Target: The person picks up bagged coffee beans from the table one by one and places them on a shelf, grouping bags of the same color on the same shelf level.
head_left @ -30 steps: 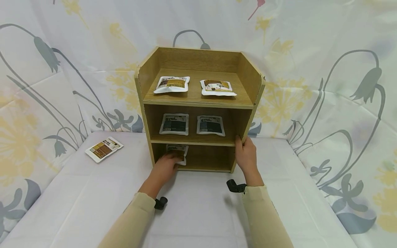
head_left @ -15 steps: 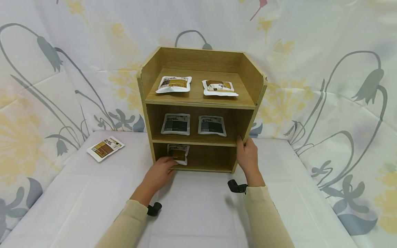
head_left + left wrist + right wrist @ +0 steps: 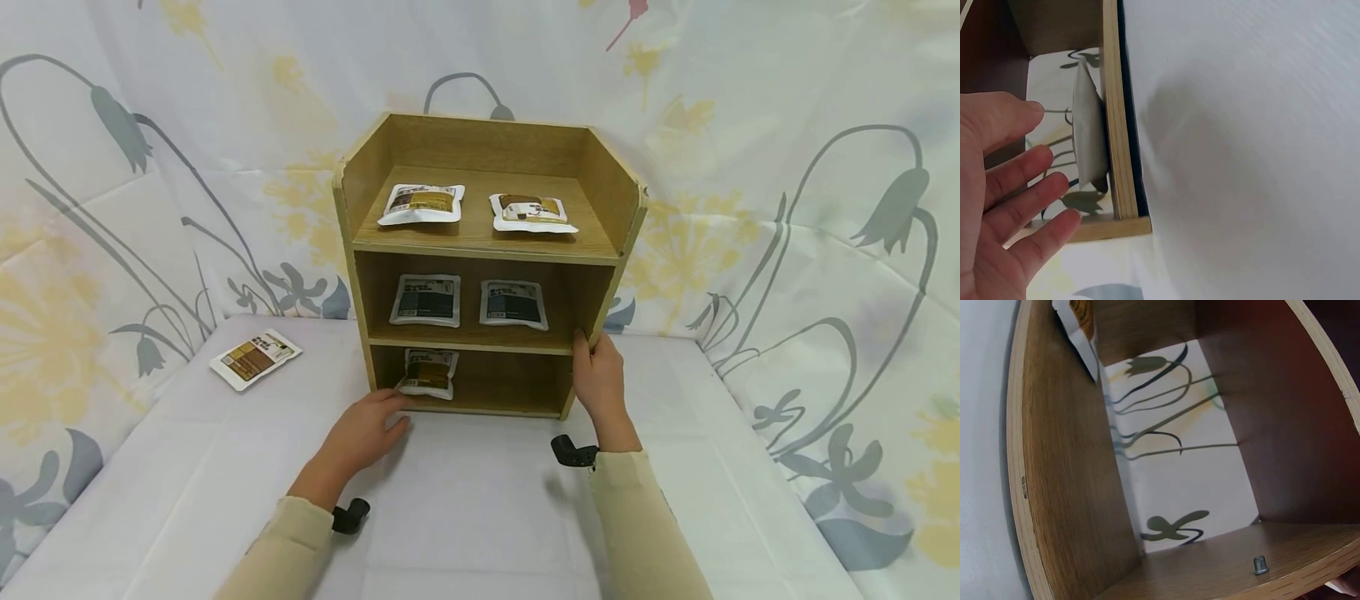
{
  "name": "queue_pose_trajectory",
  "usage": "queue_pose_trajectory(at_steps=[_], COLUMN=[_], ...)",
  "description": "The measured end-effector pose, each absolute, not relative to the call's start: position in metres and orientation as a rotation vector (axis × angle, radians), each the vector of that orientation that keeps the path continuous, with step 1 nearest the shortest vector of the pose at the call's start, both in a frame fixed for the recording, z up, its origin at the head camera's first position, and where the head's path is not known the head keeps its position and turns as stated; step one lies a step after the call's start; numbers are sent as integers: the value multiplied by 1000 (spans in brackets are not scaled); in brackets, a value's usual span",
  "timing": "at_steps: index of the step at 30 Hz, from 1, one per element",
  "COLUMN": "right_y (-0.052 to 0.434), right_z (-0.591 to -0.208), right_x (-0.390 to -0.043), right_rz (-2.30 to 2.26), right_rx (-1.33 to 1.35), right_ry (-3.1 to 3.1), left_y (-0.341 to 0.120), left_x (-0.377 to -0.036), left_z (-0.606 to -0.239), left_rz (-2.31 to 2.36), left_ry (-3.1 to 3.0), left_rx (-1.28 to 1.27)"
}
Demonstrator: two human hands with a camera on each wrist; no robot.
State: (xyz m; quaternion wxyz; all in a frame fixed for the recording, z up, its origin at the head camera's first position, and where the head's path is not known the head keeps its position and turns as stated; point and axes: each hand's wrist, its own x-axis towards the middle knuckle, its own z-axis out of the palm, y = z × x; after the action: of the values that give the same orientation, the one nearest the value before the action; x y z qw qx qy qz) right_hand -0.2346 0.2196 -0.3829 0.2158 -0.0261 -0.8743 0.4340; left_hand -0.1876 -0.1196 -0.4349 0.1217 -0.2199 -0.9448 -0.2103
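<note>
On the white-covered table stands a wooden shelf [image 3: 491, 344] with three levels. A white pouch [image 3: 430, 373] with a brown and gold label lies on its bottom level, at the left. Just in front of that pouch is my left hand [image 3: 366, 431], its fingers spread and holding nothing. The left wrist view has the same pouch [image 3: 1088, 137] edge-on, a small gap away from the fingertips [image 3: 1063, 184]. My right hand [image 3: 600, 375] grips the shelf's right side panel, thumb toward the front edge; most of its fingers are hidden behind the panel.
Two dark-labelled pouches, a left one [image 3: 425, 300] and a right one [image 3: 513, 304], lie on the middle level. Two brown-and-gold ones [image 3: 422, 205] lie on top. Another pouch [image 3: 256, 360] lies on the table left of the shelf. Flowered cloth [image 3: 750, 208] hangs behind.
My left hand has let go of the bottom-level pouch and drawn back toward the lower left. The pouch stays on the shelf. My right hand keeps its grip on the side panel.
</note>
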Motion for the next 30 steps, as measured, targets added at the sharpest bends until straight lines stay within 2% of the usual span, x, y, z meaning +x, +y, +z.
queue_pose_trajectory(at_steps=[30], right_y=[220], right_z=[-382], right_x=[-234], right_rz=[1217], right_rx=[-80], right_ry=[-2427], left_y=[-200], left_x=[-182], left_z=[-440], left_rz=[-572], left_ry=[-2844], left_rx=[-472])
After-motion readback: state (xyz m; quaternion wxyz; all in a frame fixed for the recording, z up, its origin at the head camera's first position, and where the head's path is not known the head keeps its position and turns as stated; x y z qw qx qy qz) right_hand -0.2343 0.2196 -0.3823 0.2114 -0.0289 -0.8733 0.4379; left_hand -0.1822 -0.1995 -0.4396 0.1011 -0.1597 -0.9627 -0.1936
